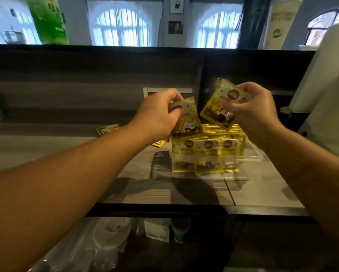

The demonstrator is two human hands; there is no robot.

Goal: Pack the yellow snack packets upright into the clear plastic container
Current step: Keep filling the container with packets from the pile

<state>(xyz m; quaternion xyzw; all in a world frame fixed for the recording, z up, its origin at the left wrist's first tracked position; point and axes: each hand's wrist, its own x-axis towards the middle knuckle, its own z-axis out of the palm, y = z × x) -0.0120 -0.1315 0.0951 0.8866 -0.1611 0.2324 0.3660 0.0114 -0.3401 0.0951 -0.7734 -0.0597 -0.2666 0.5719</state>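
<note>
A clear plastic container (251, 160) stands on the grey counter, filled with several yellow snack packets (207, 152) standing upright in rows. My left hand (158, 112) pinches one yellow packet with a cat picture (188, 122) by its top edge, just above the container's left side. My right hand (256, 108) grips a second yellow packet (219, 107), tilted, above the container's back right. Two loose packets lie flat on the counter to the left, one (107, 128) further back and another (160, 142) partly hidden under my left forearm.
A dark raised ledge (106, 61) runs behind the counter. A large white appliance (325, 91) stands at the right. Below the counter's front edge (164, 209), a shelf holds plastic-wrapped cup stacks (109, 234) and a small white box (157, 229).
</note>
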